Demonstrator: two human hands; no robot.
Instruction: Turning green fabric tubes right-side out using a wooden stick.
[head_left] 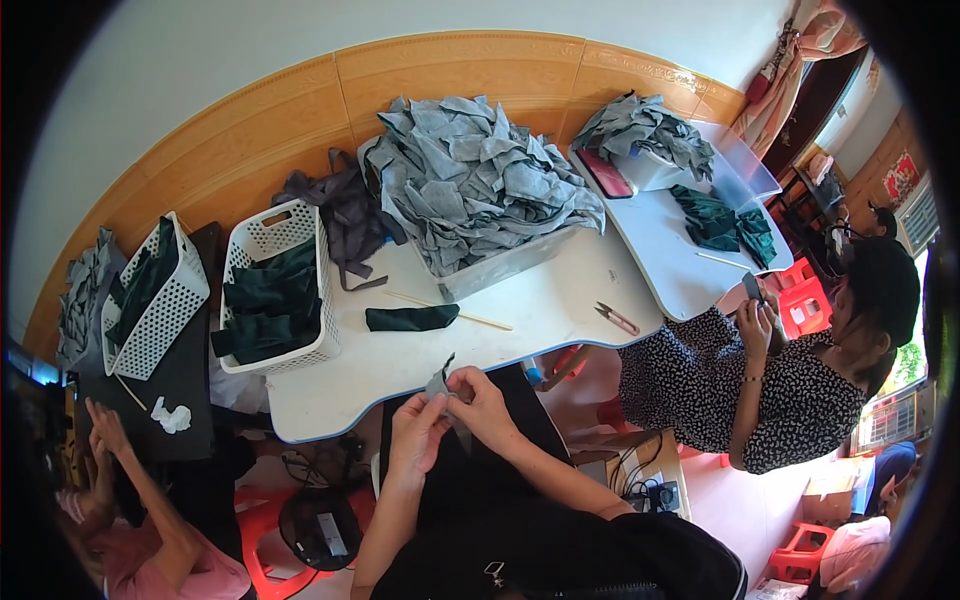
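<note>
both hands grasp one small grey cloth piece (438, 384) at the near edge of the white table (560, 312), left fingers (428, 406) and right fingers (464, 380) pinched together; they cover its lower part, so its full shape is hard to make out. left of the table, the dark rim cuts off a pink-clad co-worker (205, 575). behind it runs a tan tiled wall band (450, 62). along its blue-trimmed edge, open surface reaches right to the snips (618, 318).

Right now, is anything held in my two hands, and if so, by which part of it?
A grey cloth, its near part pinched by the left hand and right hand; its far tip sticks out.
</note>
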